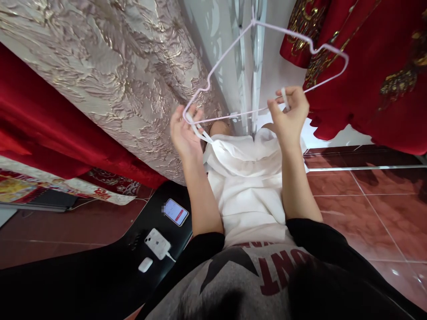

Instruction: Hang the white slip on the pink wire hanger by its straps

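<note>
A pale pink clothes hanger (230,46) is tilted up in front of me, its hook running out at the top edge. My left hand (187,133) is at the hanger's left corner, fingers curled around it and a white strap (200,131). This strap runs down to a white garment (247,178) lying over my lap. At the right part of the lower bar, my right hand (292,113) is closed, with a loop of white strap (285,98) standing up between thumb and fingers. Part of the bar is hidden behind that hand.
Beige embossed fabric (143,66) hangs at my left, red cloth with gold embroidery (360,89) at my right. A white metal frame (247,66) stands ahead. On a black seat (100,271) lie two phones (176,212) and a white earbud case (145,265).
</note>
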`<state>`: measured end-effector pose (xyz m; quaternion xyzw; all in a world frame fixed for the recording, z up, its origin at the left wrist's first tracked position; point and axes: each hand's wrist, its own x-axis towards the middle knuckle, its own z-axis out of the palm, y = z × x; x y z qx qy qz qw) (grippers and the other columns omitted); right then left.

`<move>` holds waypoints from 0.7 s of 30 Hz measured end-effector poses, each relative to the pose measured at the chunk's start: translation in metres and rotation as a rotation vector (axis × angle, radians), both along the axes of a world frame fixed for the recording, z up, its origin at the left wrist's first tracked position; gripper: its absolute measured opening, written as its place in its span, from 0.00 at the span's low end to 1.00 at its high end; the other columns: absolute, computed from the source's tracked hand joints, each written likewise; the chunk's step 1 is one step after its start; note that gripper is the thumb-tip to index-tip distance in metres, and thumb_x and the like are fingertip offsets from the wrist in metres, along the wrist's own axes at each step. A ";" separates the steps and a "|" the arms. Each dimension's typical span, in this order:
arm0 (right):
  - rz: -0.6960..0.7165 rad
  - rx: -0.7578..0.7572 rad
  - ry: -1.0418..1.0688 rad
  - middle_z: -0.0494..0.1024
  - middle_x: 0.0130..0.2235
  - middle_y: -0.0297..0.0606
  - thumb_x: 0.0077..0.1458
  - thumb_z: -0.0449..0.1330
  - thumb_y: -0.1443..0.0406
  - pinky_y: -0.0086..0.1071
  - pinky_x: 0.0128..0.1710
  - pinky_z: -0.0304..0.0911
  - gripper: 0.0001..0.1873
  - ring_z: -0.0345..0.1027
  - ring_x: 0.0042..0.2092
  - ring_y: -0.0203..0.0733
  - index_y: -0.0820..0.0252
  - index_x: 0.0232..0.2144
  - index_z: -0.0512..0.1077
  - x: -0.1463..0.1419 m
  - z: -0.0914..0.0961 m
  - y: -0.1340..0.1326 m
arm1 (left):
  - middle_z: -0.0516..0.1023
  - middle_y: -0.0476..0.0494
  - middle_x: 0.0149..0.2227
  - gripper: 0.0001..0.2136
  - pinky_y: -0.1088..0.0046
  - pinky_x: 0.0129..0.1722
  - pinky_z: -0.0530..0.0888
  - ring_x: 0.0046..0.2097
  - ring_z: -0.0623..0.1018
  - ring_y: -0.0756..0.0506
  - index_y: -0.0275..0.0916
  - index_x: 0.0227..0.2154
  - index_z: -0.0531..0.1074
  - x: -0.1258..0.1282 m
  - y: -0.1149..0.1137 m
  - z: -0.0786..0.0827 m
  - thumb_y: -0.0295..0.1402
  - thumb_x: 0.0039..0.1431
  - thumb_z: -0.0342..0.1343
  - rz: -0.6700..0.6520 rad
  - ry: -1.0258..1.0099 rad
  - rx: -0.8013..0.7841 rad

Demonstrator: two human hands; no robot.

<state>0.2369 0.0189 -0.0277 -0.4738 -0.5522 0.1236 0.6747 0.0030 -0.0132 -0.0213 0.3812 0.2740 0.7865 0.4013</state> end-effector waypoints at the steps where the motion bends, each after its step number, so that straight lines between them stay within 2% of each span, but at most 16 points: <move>1: -0.019 0.023 0.010 0.75 0.41 0.34 0.53 0.62 0.57 0.32 0.37 0.66 0.14 0.71 0.41 0.36 0.56 0.39 0.65 0.006 0.000 0.002 | 0.80 0.44 0.45 0.11 0.73 0.30 0.73 0.49 0.78 0.42 0.44 0.43 0.69 -0.006 -0.003 0.000 0.24 0.63 0.47 0.054 0.000 0.051; 4: -0.013 0.047 0.008 0.75 0.41 0.34 0.53 0.63 0.56 0.32 0.36 0.66 0.16 0.71 0.41 0.37 0.55 0.40 0.64 0.016 0.001 0.004 | 0.80 0.46 0.45 0.19 0.69 0.40 0.76 0.50 0.78 0.43 0.42 0.47 0.67 -0.019 -0.011 0.003 0.15 0.58 0.47 0.185 0.133 0.191; 6: 0.012 0.024 -0.007 0.75 0.37 0.32 0.53 0.63 0.56 0.32 0.36 0.66 0.16 0.71 0.39 0.37 0.55 0.40 0.63 0.016 0.002 0.003 | 0.79 0.48 0.46 0.16 0.66 0.47 0.76 0.51 0.78 0.43 0.40 0.46 0.69 -0.021 -0.013 0.008 0.15 0.60 0.54 0.259 0.253 0.285; 9: 0.026 -0.003 -0.014 0.74 0.33 0.31 0.52 0.64 0.57 0.32 0.34 0.65 0.16 0.70 0.36 0.36 0.55 0.39 0.63 0.011 0.002 0.001 | 0.75 0.52 0.48 0.13 0.64 0.54 0.74 0.50 0.79 0.43 0.42 0.43 0.72 -0.020 -0.009 0.021 0.20 0.59 0.64 0.322 0.326 0.374; 13: 0.038 0.011 0.006 0.73 0.30 0.29 0.50 0.65 0.60 0.31 0.32 0.63 0.16 0.67 0.31 0.34 0.55 0.38 0.64 0.010 0.003 -0.002 | 0.68 0.55 0.56 0.17 0.63 0.54 0.75 0.49 0.79 0.43 0.42 0.47 0.71 -0.017 -0.006 0.040 0.24 0.57 0.67 0.202 0.335 0.343; 16: 0.061 0.008 0.010 0.73 0.30 0.29 0.50 0.65 0.59 0.31 0.31 0.63 0.16 0.66 0.31 0.33 0.55 0.38 0.64 0.012 0.003 -0.001 | 0.64 0.50 0.60 0.21 0.61 0.53 0.75 0.50 0.78 0.39 0.41 0.48 0.71 -0.013 -0.007 0.054 0.24 0.54 0.70 0.081 0.350 0.289; 18: 0.079 -0.002 0.008 0.73 0.31 0.30 0.50 0.65 0.57 0.32 0.32 0.64 0.16 0.67 0.32 0.34 0.55 0.38 0.64 0.012 0.001 0.000 | 0.66 0.47 0.60 0.23 0.62 0.52 0.75 0.51 0.78 0.38 0.41 0.48 0.71 -0.009 -0.004 0.061 0.24 0.51 0.71 -0.005 0.411 0.261; 21: 0.108 -0.018 0.000 0.73 0.31 0.31 0.50 0.65 0.56 0.33 0.33 0.65 0.17 0.68 0.34 0.36 0.55 0.38 0.64 0.012 0.000 0.001 | 0.72 0.49 0.53 0.20 0.68 0.47 0.75 0.46 0.78 0.43 0.40 0.47 0.71 -0.003 0.008 0.071 0.21 0.54 0.69 -0.074 0.585 0.230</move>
